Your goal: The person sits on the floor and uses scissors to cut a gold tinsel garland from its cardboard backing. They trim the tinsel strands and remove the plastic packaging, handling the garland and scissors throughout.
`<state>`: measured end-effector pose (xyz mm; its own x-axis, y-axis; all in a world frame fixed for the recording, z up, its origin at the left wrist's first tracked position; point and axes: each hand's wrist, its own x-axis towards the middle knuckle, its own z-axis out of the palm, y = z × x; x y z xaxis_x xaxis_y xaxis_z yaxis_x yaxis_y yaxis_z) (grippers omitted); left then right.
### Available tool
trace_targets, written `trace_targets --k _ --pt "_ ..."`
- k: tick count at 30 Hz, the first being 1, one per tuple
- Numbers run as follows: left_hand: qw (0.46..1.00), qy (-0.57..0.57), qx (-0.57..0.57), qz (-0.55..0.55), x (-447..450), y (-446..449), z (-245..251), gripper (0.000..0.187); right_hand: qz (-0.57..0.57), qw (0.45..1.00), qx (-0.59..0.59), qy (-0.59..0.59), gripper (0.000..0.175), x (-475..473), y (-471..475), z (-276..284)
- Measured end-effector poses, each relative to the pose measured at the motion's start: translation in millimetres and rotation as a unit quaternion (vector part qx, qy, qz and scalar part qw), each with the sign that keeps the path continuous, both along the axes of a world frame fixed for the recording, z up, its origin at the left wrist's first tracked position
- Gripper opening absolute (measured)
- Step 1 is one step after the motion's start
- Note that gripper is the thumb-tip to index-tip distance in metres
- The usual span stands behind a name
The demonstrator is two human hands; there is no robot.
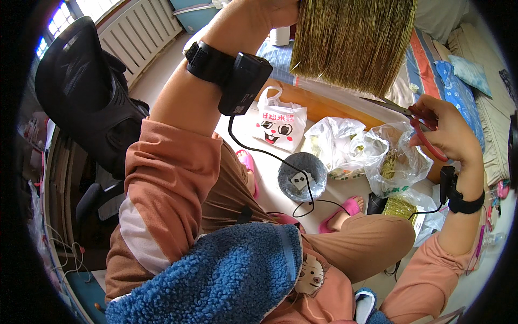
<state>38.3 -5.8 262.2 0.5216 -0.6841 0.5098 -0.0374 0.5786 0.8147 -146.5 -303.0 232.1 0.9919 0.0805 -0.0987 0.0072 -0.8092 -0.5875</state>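
My left hand point(283, 13) is at the top edge, beside a broad sheet of greenish-brown bristles point(352, 44), which look like a broom head. The hand is partly cut off by the frame, so its grip does not show fully. On the right, my right hand point(439, 125) holds scissors point(429, 141) by red handles. Their metal blades point left and lie just under the lower right bristle ends, seemingly parted. The upper part of the bristles is out of view.
Below is a lined bin point(285, 190) on the floor, with a white bag point(282, 129) and clear plastic bags point(398, 162) of plant material around it. A bed point(269, 54) stands behind. A black mesh chair point(77, 93) is at left; a black cable point(259, 149) hangs from my left forearm's device.
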Motion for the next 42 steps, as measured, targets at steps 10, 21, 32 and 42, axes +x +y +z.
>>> trace_targets --k 10,21,32,42 --pt "1.000 0.014 0.024 -0.008 0.2 2.2 1.3 0.031 -0.004 0.994 -0.111 0.022 0.045 3.7 2.7 6.5" --pt "0.999 0.030 0.038 0.009 10.4 10.1 -0.1 0.033 0.078 0.992 -0.096 0.032 0.074 -13.5 -6.0 -40.4" --pt "0.997 0.047 0.035 0.052 17.5 23.4 0.5 0.031 0.071 0.967 -0.224 0.097 0.084 -18.5 -56.7 -179.2" --pt "0.990 0.049 0.040 0.123 15.6 37.3 -4.1 0.030 -0.080 0.951 -0.197 0.225 0.074 -3.2 -157.2 -248.1"
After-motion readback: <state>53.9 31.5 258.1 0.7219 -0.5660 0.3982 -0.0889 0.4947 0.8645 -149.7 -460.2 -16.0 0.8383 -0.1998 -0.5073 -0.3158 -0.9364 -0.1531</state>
